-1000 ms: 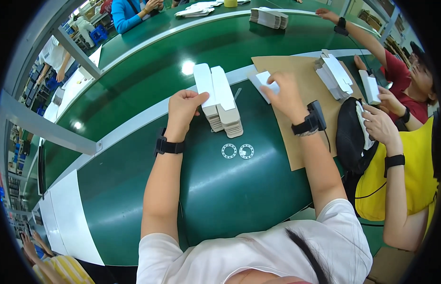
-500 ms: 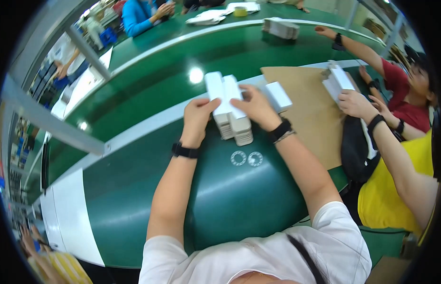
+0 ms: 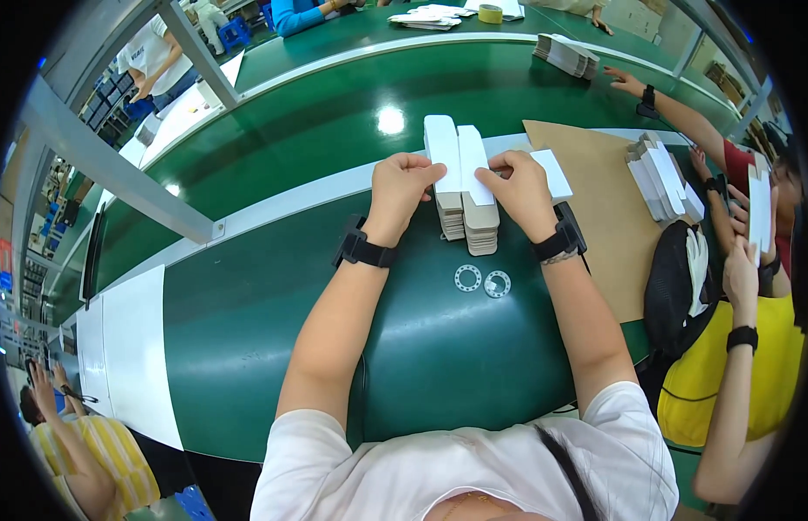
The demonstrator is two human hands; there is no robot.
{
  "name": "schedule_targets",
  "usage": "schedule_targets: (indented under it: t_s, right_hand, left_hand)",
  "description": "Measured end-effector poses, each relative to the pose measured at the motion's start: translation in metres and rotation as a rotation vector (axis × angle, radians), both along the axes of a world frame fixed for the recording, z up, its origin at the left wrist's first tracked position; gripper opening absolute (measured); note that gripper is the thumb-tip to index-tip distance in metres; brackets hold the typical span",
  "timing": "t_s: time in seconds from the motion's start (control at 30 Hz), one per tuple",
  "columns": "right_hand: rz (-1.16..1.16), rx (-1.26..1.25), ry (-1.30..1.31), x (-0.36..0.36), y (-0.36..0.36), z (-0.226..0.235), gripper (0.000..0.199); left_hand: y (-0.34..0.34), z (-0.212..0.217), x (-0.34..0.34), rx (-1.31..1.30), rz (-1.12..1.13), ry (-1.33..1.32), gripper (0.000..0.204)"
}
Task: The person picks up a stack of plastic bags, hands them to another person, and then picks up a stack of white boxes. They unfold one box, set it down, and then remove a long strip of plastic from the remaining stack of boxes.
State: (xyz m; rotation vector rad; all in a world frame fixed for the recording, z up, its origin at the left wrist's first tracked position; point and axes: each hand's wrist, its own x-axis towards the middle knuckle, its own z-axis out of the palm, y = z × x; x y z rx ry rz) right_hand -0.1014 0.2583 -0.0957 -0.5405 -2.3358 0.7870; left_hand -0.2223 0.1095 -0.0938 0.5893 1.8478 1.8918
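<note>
Two stacks of flattened white cartons lie side by side on the green table in front of me, the left stack [image 3: 443, 148] reaching slightly farther away than the right stack [image 3: 477, 165]. Grey-brown folded edges show at their near ends. My left hand [image 3: 402, 193] grips the outer side of the left stack, thumb on its top carton. On the opposite side, my right hand [image 3: 524, 193] grips the right stack with its thumb on top; its other fingers are partly hidden. Nearer to me are two clear ring-shaped pieces, a left ring [image 3: 467, 278] and a right ring [image 3: 497, 284].
Beside my right hand is another white carton piece [image 3: 553, 175], by a brown cardboard sheet [image 3: 595, 234] bearing a carton pile [image 3: 660, 178]. A black bag [image 3: 677, 286] sits right. A co-worker's hand [image 3: 741, 273] holds a white carton. A metal post [image 3: 126, 165] stands left.
The view has shifted, so the scene sits differently in the picture. My hands stay at the two stacks. At right, the co-worker in yellow has moved a hand from the carton pile and holds a carton.
</note>
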Motion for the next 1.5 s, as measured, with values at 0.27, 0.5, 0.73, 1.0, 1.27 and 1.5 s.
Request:
schedule_targets:
  t_s: [0.27,0.5,0.73,1.0,1.27,1.5]
  right_hand:
    - [-0.038,0.131,0.113,0.001,-0.002,0.005,0.034]
    - [0.032,-0.082,0.048,-0.002,0.0,0.002,0.043]
    - [0.181,-0.273,-0.005,-0.002,0.002,-0.005,0.055]
    - [0.376,-1.003,0.01,-0.006,-0.015,0.003,0.058]
    - [0.461,-1.058,0.149,-0.002,-0.019,0.0,0.055]
    - [0.101,0.157,0.333,0.006,-0.029,0.014,0.044]
  left_hand:
    - [-0.002,0.008,0.006,-0.042,-0.026,0.081,0.023]
    - [0.004,-0.01,-0.003,-0.122,0.038,0.14,0.047]
    - [0.005,-0.008,-0.003,-0.041,-0.27,-0.335,0.064]
    - [0.003,-0.01,-0.004,0.148,-0.276,-0.498,0.07]
    - [0.005,0.003,0.008,0.383,-0.28,-0.557,0.059]
    - [0.0,0.015,0.015,0.45,-0.226,-0.365,0.065]
